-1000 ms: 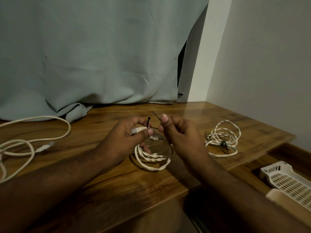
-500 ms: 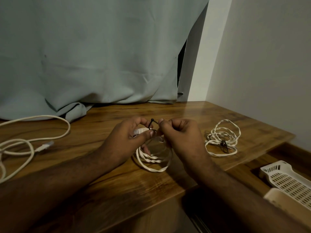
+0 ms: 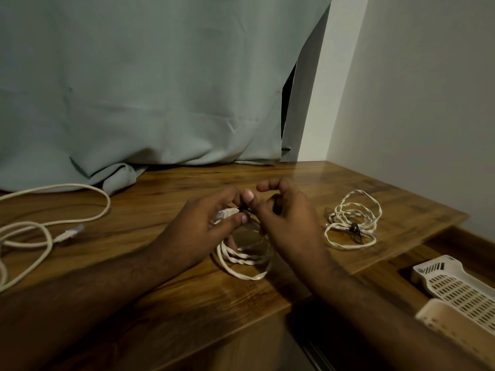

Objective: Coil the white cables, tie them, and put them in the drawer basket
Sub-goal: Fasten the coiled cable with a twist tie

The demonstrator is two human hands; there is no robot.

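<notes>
I count three white cables on the wooden table (image 3: 187, 295): a coiled cable (image 3: 245, 263) my left hand (image 3: 203, 231) and right hand (image 3: 284, 223) both pinch at its black tie (image 3: 244, 208), a tied coil (image 3: 352, 223) near right, a loose cable (image 3: 40, 231) far left, one basket (image 3: 460, 293) low right

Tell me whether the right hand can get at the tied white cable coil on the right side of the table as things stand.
Probably yes. The tied white cable coil lies on bare wooden table just beside the right hand, nothing between them. But that hand is pinching the small dark tie and must let go first.
</notes>
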